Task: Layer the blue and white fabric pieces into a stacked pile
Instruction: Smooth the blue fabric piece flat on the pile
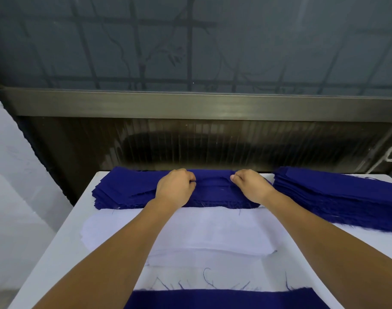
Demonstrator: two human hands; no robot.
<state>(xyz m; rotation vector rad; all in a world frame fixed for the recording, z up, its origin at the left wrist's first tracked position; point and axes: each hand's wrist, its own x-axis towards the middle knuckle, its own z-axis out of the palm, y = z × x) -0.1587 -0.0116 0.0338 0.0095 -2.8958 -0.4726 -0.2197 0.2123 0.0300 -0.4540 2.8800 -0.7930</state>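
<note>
Both hands reach to the blue stack [128, 188] at the table's [63, 230] far edge, the left hand [176, 188] and right hand [249, 186] each pinching its top piece. White pieces [190, 233] lie just behind the wrists. Lifting evenly with both pinches should free one layer only, without dragging the stack.

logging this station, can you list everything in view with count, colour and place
far blue stack: one, dark blue, far side of table, both hands on it
right blue stack: one, dark blue, far right
white stack: one, white, centre
near blue piece: one, dark blue, near edge
loose threads: several, blue, by near piece
table: one, white
window: one, frosted grey, behind
hands: left hand and right hand, pinching the far blue stack's top fabric
</note>
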